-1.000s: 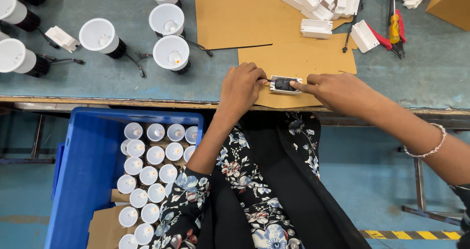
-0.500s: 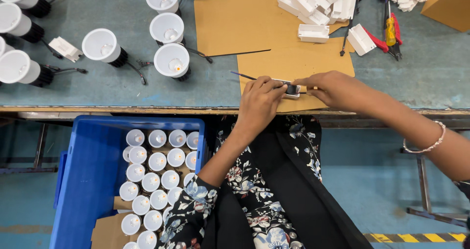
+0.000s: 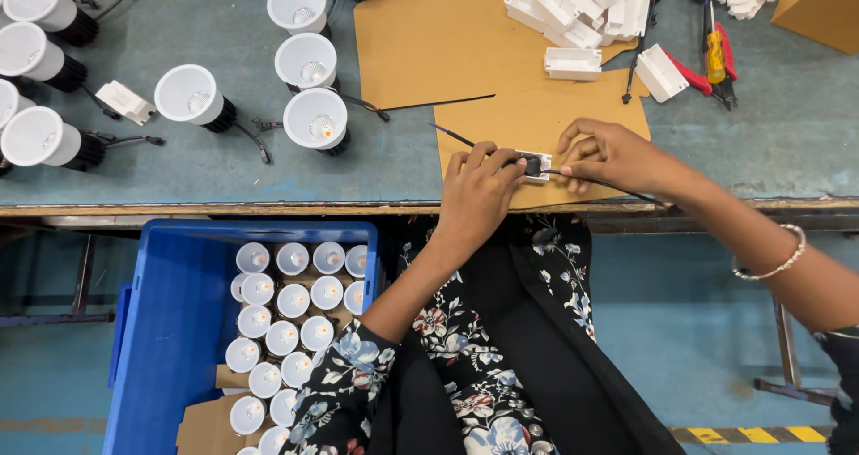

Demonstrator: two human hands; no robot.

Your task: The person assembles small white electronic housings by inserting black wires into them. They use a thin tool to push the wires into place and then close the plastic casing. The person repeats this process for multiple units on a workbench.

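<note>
1. Nearest the camera, a blue crate is sitting below the bench edge on the person's left, holding rows of white lamp cups with cardboard poking out at its near end.
2. The person's floral sleeves and dark lap are filling the middle, under the bench.
3. At the bench's near edge, both hands are meeting over a small white driver box – it is lying on a brown card sheet, close to the sheet's near edge.
4. The left hand is curling over the box's left end, fingertips pinching at a dark part there; a thin black wire is running out past it to the left.
5. The right hand is pinching the box's right side, fingers bent, with another black wire trailing under it toward the right. A bead bracelet is circling that wrist.
6. Farther back on the left, white downlights are standing mouth up with black bases and leads – several more are lining the left edge.
7. A loose white box is lying among them.
8. At the far side, a pile of white housings is resting on a second card sheet.
9. To the right of that, a yellow screwdriver and red-handled pliers are lying beside a brown carton.
</note>
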